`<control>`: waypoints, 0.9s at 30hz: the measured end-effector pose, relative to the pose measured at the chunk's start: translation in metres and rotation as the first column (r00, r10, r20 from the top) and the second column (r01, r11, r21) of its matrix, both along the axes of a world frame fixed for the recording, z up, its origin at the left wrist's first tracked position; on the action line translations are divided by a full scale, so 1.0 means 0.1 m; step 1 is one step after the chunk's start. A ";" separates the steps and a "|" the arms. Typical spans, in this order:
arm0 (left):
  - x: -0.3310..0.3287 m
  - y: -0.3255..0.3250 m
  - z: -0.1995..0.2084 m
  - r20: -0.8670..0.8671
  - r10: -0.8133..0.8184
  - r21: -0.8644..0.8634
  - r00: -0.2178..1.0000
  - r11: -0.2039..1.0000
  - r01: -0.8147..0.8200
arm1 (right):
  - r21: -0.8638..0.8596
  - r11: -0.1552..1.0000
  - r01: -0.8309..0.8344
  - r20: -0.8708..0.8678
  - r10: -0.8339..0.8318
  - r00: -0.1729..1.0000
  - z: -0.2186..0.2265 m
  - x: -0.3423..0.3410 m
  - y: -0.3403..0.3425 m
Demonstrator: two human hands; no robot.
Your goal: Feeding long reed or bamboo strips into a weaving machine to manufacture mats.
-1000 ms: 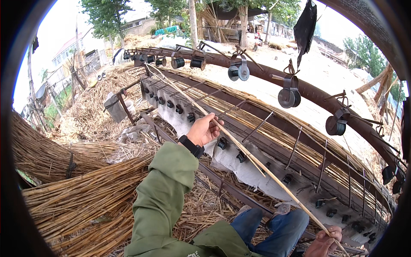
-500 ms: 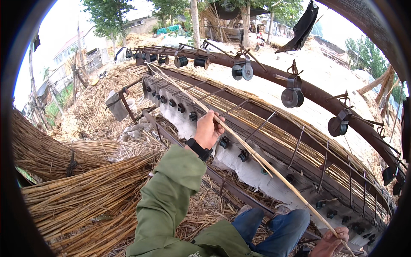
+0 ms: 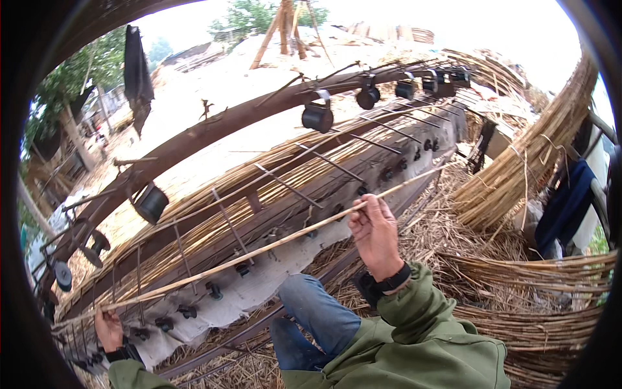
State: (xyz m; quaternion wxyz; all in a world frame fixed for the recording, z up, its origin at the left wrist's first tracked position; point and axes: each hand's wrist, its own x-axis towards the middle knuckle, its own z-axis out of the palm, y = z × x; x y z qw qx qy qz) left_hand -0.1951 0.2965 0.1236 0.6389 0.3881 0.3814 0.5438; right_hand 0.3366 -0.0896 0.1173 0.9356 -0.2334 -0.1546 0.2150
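A long, pale reed stalk (image 3: 272,245) slants across the front of a reed-mat weaving frame, low at the left and higher at the right. My right hand (image 3: 376,235) pinches it right of the middle between thumb and fingertips. Far to the left, my left hand (image 3: 109,329) has its fingers closed on the reed. The stalk lies in front of the frame's thin metal rods (image 3: 288,186). Below it, small dark spools (image 3: 214,290) hang along a pale cloth strip (image 3: 259,279).
A curved brown metal beam (image 3: 227,120) arches behind the frame, with black spools (image 3: 317,117) hanging from it. Behind the rods lie laid reeds (image 3: 285,155). Reed bundles (image 3: 525,155) stand and lie at the right, dark blue cloth (image 3: 565,207) beside them. Loose straw (image 3: 447,233) covers the ground.
My view has swung to the right. My left hand, earlier gripping mid-frame, now shows at the far left; my right hand has come up from the lower right. The reed now rises rightward.
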 end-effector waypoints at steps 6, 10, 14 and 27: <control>-0.18 1.06 -0.47 0.089 -0.346 -0.095 0.934 0.931 0.354 | -0.201 0.980 -0.007 -0.164 -0.026 0.986 0.06 0.73 0.60; -0.30 1.51 -0.63 -0.368 -0.299 -0.063 0.881 0.953 0.297 | -0.173 0.985 -0.012 -0.034 0.007 0.999 0.07 1.10 1.08; -0.24 1.62 -0.65 -0.669 -0.174 0.037 0.722 0.963 0.266 | -0.364 0.924 -0.115 -0.210 0.039 0.977 0.01 1.23 1.30; -0.17 1.96 -0.86 -0.888 0.075 0.300 0.453 0.843 0.447 | -0.219 0.975 0.040 -0.040 -0.050 0.998 0.20 0.94 1.04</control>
